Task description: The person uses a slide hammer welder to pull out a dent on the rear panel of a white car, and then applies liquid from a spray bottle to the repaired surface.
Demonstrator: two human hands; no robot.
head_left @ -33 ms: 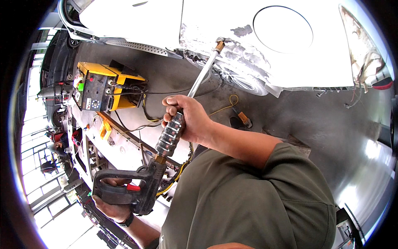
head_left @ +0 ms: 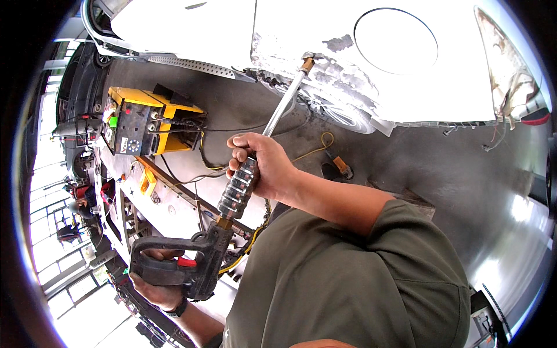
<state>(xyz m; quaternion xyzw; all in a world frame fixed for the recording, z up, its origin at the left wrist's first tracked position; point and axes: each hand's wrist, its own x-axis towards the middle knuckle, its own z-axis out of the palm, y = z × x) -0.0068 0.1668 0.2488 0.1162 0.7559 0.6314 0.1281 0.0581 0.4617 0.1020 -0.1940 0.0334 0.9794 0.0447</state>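
A slide-hammer dent puller [head_left: 282,110] runs diagonally from lower left up to a white car panel [head_left: 418,95]. Its brass-coloured tip [head_left: 308,64] meets the scraped, bare-metal patch above the wheel. My left hand [head_left: 155,290], with a dark band at the wrist, is wrapped round the black pistol grip [head_left: 200,267], near its red trigger; the grip hides part of the fingers. Higher up, my right hand [head_left: 266,165] is closed round the upper end of the ridged metal slide weight [head_left: 237,194], where the shaft comes out.
To the left stands a yellow and black welding machine [head_left: 136,124] with dark cables. Below the panel are a car wheel [head_left: 345,113] and an orange-ended tool [head_left: 342,166] on a yellow cord. A dark car [head_left: 78,87] stands far left. Loose wires [head_left: 496,139] hang at the panel's right end.
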